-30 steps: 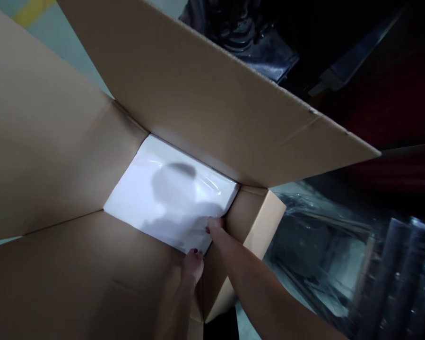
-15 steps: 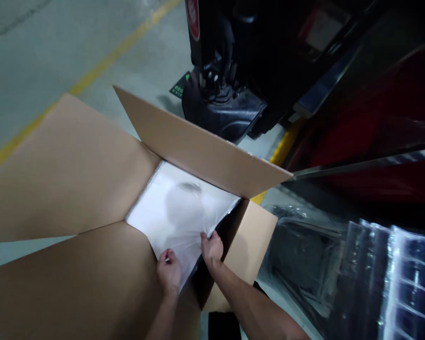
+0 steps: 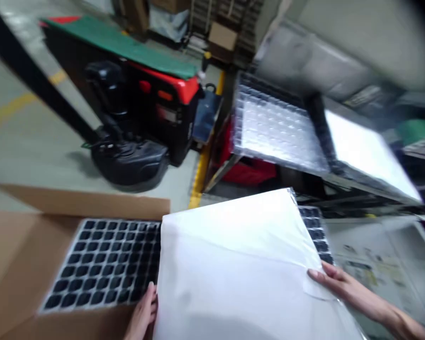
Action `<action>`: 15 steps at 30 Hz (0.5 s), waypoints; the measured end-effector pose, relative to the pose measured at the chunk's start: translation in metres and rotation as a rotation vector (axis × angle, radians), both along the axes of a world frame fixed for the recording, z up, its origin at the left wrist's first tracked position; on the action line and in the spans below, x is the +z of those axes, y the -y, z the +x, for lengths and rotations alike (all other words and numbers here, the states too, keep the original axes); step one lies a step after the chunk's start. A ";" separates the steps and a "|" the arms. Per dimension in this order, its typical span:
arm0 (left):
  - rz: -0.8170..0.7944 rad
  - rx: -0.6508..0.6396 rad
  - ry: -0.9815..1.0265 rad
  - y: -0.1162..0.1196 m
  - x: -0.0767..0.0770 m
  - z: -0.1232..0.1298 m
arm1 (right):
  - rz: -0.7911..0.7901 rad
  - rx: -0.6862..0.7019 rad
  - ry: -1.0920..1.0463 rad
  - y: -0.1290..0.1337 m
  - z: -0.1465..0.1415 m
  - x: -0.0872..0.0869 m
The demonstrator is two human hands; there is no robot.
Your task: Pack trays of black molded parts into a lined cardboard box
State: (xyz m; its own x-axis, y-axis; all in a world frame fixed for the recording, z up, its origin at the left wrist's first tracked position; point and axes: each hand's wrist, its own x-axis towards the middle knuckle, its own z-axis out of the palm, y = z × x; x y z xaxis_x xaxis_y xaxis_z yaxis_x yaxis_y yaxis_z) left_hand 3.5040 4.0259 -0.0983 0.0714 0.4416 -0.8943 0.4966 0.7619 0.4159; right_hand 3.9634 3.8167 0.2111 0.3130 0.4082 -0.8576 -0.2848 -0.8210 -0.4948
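Observation:
A large flat white sheet with a wrinkled, shiny film on its right edge is held up in front of me. My right hand grips its right edge, thumb on top and fingers beneath. At the lower left edge is my left hand, its fingers closed against the sheet's side. To the left, the open cardboard box holds a black tray of square cells with pale rims. The sheet hides the box's right side. Another dark celled tray shows behind the sheet's right edge.
A black and red pallet truck with a green top stands beyond the box. On a bench at the right are a film-wrapped celled tray and a bright white panel. Yellow floor tape runs between truck and bench.
The white sheet has come out of the box and moved right, uncovering the celled tray inside. My hands have spread to opposite edges, and my view has swung right.

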 end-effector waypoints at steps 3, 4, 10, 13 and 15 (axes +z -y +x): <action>0.169 -0.063 0.125 0.041 0.016 0.108 | -0.066 -0.050 0.191 0.065 0.093 0.003; 0.236 -0.076 0.131 0.056 0.025 0.141 | -0.095 -0.045 0.273 0.090 0.124 -0.009; 0.481 -0.147 0.130 0.166 0.060 0.302 | -0.304 0.129 0.803 0.237 0.291 -0.130; 0.492 -0.141 0.090 0.214 0.066 0.349 | -0.340 0.125 0.858 0.292 0.348 -0.185; 0.498 -0.147 0.050 0.235 0.067 0.370 | -0.411 0.094 0.891 0.316 0.373 -0.212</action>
